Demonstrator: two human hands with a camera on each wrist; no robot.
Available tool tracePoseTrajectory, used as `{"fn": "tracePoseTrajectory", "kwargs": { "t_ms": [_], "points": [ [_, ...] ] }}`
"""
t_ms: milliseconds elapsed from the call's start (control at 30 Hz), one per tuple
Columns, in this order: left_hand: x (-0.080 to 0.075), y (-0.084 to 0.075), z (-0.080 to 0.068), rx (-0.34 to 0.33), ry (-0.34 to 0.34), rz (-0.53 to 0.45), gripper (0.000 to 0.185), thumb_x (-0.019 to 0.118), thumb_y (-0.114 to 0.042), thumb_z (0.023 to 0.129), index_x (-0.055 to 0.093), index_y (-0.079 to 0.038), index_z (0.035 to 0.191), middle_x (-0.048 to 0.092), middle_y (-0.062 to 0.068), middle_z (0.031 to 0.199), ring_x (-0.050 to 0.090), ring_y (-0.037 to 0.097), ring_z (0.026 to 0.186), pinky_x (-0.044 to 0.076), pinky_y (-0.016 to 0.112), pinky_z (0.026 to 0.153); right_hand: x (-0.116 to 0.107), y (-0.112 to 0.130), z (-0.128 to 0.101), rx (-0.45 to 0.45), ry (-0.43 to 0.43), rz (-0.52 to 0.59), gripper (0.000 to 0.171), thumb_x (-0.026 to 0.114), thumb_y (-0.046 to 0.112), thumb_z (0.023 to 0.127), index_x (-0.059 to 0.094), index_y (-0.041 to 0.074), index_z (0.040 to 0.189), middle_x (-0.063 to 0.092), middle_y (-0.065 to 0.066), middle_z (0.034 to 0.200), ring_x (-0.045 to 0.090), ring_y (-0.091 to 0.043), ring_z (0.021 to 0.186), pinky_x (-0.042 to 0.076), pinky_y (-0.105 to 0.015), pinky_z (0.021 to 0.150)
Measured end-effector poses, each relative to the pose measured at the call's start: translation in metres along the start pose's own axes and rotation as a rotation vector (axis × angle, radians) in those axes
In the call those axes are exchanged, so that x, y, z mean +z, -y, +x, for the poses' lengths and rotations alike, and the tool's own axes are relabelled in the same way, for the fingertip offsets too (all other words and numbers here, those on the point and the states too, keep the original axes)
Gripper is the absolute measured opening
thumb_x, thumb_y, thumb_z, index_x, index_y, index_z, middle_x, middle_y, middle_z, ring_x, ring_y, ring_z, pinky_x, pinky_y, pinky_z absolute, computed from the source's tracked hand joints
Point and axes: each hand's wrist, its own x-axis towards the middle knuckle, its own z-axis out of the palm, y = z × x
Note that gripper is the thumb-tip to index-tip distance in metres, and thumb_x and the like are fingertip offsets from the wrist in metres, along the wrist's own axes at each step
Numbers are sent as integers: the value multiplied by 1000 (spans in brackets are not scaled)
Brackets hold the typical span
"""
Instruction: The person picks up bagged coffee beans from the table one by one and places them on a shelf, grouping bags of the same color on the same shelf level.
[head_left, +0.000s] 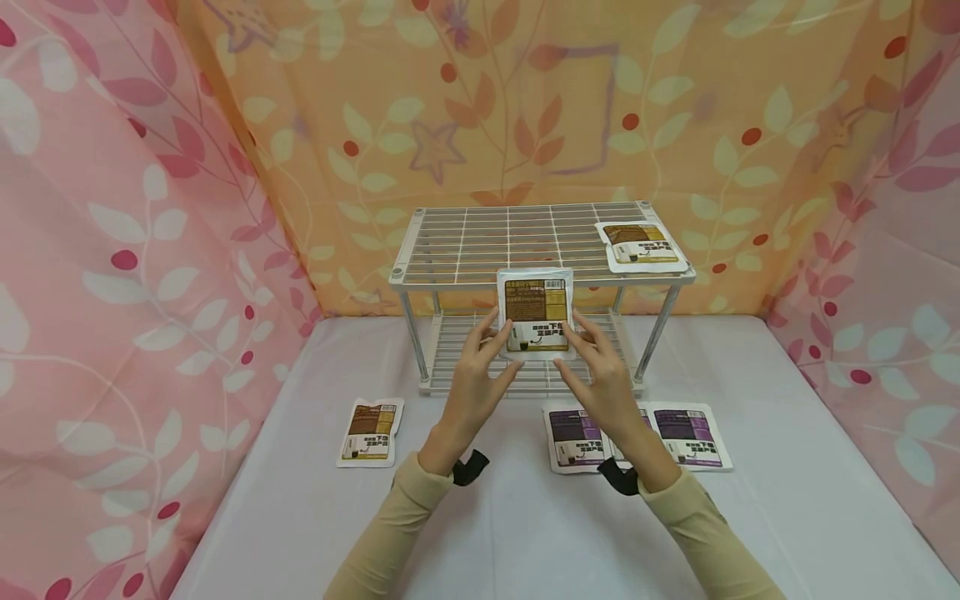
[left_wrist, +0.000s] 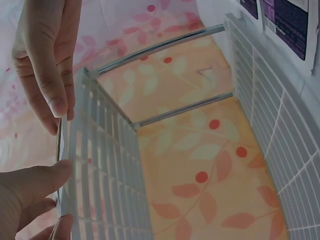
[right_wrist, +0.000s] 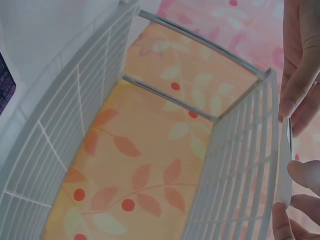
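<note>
A brown and white flat packet (head_left: 535, 312) is held face up between both hands at the front edge of the upper shelf. My left hand (head_left: 474, 371) pinches its left side, thumb below and fingers along the edge. On the opposite side, my right hand (head_left: 606, 383) grips it the same way. From the left wrist view the packet (left_wrist: 62, 150) appears edge-on, close to the upper wire shelf (left_wrist: 107, 160); whether they touch I cannot tell. Another brown packet (head_left: 640, 247) lies on the upper shelf's right end.
The white two-tier wire rack (head_left: 480, 242) stands at the back on metal posts. One brown packet (head_left: 370, 433) lies on the table at left. Several purple packets (head_left: 686, 437) lie in a row at right, partly behind my right forearm. Patterned curtains (head_left: 360, 100) surround the table.
</note>
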Motion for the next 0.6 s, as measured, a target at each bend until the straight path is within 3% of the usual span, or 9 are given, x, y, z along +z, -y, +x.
{"fn": "tracePoseTrajectory", "kwargs": {
  "t_ms": [200,600],
  "points": [
    [-4,0,12,40,-31,-60,41,72,-3,78,62,1,118,43,16,138,49,28,118,43,27,99,-1,-1,12,-51,-50,25,48,74,-3,74,59,-4,120,48,-19,134,55,-31,104,52,-40,80],
    [-7,0,32,82,-75,1,34,69,-11,83,64,-2,115,54,14,127,52,25,116,46,32,96,-10,0,36,-71,-57,12,38,68,1,81,61,-3,117,55,-19,125,54,-33,113,49,-39,90]
  ]
}}
